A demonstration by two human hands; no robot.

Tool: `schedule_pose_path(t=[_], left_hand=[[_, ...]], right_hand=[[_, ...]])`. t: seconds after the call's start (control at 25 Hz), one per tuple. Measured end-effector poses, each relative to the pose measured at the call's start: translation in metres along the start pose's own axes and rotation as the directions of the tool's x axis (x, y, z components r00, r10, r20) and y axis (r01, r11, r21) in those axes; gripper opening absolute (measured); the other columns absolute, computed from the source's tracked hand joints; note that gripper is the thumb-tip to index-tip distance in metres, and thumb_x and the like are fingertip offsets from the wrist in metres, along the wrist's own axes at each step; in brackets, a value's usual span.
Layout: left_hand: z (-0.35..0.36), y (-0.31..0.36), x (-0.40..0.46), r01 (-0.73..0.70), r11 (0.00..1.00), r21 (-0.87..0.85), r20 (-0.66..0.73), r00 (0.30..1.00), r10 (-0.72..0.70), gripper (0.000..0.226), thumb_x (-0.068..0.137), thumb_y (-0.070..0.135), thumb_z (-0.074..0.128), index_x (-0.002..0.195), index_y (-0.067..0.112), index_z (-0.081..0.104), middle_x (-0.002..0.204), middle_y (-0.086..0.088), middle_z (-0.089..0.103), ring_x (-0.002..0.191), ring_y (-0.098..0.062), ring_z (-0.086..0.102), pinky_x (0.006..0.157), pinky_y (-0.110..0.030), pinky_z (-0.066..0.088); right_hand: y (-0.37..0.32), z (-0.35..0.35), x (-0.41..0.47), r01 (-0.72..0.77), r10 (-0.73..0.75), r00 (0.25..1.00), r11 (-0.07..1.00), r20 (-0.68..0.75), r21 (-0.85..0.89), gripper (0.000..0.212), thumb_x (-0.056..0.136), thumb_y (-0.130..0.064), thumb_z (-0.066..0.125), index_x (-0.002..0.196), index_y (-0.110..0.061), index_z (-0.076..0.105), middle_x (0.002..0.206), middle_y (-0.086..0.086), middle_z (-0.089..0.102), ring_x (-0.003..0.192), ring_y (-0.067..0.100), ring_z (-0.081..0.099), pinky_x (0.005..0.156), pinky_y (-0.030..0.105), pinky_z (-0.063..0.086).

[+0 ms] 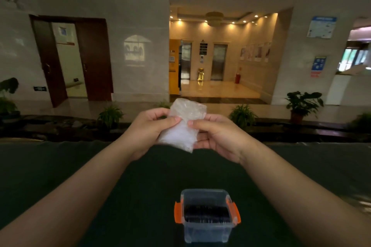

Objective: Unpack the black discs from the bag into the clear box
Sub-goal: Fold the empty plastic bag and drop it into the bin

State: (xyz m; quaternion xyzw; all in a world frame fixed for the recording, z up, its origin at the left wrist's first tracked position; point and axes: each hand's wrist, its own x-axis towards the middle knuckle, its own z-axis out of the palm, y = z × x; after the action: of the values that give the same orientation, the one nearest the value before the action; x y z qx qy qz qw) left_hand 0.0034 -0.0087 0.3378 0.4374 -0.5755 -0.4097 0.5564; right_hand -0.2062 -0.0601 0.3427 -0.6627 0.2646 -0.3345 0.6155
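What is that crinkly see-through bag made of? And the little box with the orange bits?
The crinkly clear bag, pinched by the left hand and right hand, looks like thin soft plastic film: it wrinkles and lets light through. The small clear box seems hard, slightly cloudy plastic, since the dark stack of discs shows through its walls. Its orange side clips look like smooth solid plastic.

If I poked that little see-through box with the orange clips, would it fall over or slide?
The clear box would probably slide rather than tip: it looks squat and sits flat on the dark table. The black discs stacked inside likely weigh it down. Its orange clips stick out and might catch a finger.
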Motion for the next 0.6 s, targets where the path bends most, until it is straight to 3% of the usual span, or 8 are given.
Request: schedule_pose_path(t=[0.16, 0.28, 0.4, 0.52, 0.6], left_hand=[[0.02, -0.021, 0.01, 0.023, 0.997, -0.076, 0.138, 0.99, -0.012, 0.027, 0.091, 0.012, 0.067, 0.117, 0.018, 0.068, 0.111, -0.008, 0.076, 0.102, -0.026, 0.074, 0.077, -0.037, 0.063], [0.044, -0.031, 0.018, 0.043, 0.994, -0.104, 0.231, 0.973, -0.018, 0.02, 0.097, 0.004, 0.056, 0.101, 0.016, 0.072, 0.109, -0.012, 0.074, 0.096, -0.026, 0.075, 0.072, -0.034, 0.062], [0.081, -0.043, 0.024, 0.063, 0.994, -0.094, 0.325, 0.945, -0.029, 0.04, 0.099, 0.002, 0.047, 0.079, 0.024, 0.075, 0.104, -0.009, 0.071, 0.087, -0.021, 0.075, 0.067, -0.032, 0.06], [0.128, -0.055, 0.02, 0.035, 0.998, -0.06, 0.447, 0.895, -0.004, 0.012, 0.088, 0.018, 0.071, 0.078, 0.025, 0.073, 0.09, -0.002, 0.075, 0.083, -0.02, 0.075, 0.067, -0.032, 0.062], [0.161, -0.068, 0.014, 0.025, 0.999, -0.034, 0.509, 0.861, -0.004, 0.015, 0.08, 0.009, 0.079, 0.083, 0.021, 0.07, 0.087, -0.001, 0.074, 0.079, -0.019, 0.075, 0.066, -0.032, 0.062]], right_hand=[[0.018, -0.017, -0.027, 0.058, -0.053, 0.991, 0.998, -0.121, 0.032, 0.033, 0.098, -0.013, 0.065, 0.131, -0.016, 0.064, 0.116, 0.018, 0.074, 0.101, 0.034, 0.073, 0.076, 0.036, 0.063], [0.027, -0.032, -0.052, 0.087, -0.067, 0.975, 0.992, -0.211, 0.086, 0.031, 0.1, -0.007, 0.058, 0.129, -0.013, 0.066, 0.118, 0.023, 0.072, 0.099, 0.034, 0.071, 0.074, 0.034, 0.063], [0.037, -0.052, -0.09, 0.088, -0.044, 0.95, 0.988, -0.308, 0.13, 0.031, 0.104, -0.012, 0.046, 0.127, -0.003, 0.065, 0.123, 0.026, 0.068, 0.106, 0.035, 0.07, 0.082, 0.038, 0.061], [0.046, -0.067, -0.136, 0.048, 0.041, 0.901, 0.98, -0.431, 0.193, 0.041, 0.102, -0.032, 0.046, 0.119, -0.001, 0.066, 0.121, 0.025, 0.067, 0.104, 0.034, 0.068, 0.087, 0.043, 0.058], [0.051, -0.075, -0.17, 0.007, 0.049, 0.843, 0.995, -0.536, 0.103, 0.027, 0.097, -0.027, 0.062, 0.11, -0.005, 0.069, 0.11, 0.019, 0.068, 0.096, 0.031, 0.068, 0.084, 0.042, 0.059]])
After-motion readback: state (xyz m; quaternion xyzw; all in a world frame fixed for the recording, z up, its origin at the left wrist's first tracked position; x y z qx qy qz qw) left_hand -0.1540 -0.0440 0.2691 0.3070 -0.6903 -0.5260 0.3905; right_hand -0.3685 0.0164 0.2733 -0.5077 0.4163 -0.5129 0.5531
